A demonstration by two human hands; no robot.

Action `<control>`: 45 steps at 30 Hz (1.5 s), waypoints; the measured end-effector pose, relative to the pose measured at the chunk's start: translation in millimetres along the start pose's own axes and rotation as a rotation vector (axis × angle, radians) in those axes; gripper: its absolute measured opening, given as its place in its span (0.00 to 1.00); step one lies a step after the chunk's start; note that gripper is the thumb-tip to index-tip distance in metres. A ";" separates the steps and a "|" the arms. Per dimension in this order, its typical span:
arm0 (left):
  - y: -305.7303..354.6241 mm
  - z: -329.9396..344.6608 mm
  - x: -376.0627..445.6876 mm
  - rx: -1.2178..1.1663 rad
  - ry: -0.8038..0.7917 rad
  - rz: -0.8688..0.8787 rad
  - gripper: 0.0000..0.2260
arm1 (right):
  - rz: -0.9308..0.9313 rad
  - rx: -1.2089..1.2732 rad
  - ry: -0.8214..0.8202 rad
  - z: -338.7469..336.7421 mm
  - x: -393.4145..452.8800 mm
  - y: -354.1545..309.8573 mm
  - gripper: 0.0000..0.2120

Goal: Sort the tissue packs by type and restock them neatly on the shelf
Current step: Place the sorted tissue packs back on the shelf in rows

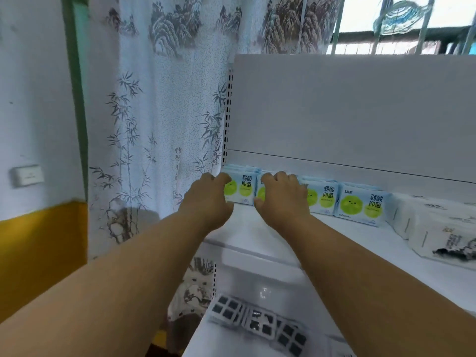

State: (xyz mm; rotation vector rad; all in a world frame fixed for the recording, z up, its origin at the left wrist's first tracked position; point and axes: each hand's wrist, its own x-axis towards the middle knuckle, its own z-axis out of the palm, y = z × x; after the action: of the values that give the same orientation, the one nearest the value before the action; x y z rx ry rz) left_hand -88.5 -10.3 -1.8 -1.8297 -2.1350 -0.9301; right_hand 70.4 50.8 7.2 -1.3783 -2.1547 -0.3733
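Shelf (257, 228): blue packs (359, 204) upright, fingers (280, 176) gripping.

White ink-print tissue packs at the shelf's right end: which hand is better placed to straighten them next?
Right hand, probably: it rests on the second blue green-dot pack, nearer the white ink-print packs. Left hand holds the leftmost pack.

A white curtain (159, 119) printed with grey bamboo and mountains hung left of the unit. Beside it, a white wall (33, 99) carried a socket plate (27, 175) above a yellow band (38, 253). Window bars (422, 24) showed at top right. Dark-squared white packs (257, 320), possibly blister trays, lay lower down.
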 end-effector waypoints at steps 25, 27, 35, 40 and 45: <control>-245.0 -72.8 -538.3 0.167 -0.111 -0.728 0.21 | -0.464 0.660 -0.650 88.8 -410.6 -337.0 0.24; -279.4 -51.9 -589.6 0.146 -0.151 -0.838 0.20 | -0.481 0.667 -0.771 131.7 -454.9 -367.9 0.23; -393.6 107.4 -768.2 0.072 -0.259 -1.213 0.19 | -0.572 0.581 -1.174 339.1 -635.8 -424.1 0.23; -445.9 231.1 -903.0 0.016 -0.333 -1.388 0.19 | -0.595 0.522 -1.391 471.6 -778.9 -430.5 0.23; -478.6 341.9 -1017.1 -0.104 -0.293 -1.604 0.17 | -0.589 0.454 -1.522 588.6 -900.8 -428.9 0.24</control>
State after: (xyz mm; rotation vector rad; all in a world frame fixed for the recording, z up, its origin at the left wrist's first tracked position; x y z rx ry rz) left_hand -220.3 -682.9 -956.0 0.1841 -3.6049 -0.8977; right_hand -199.0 -510.8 -969.5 -0.6588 -3.4220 1.3362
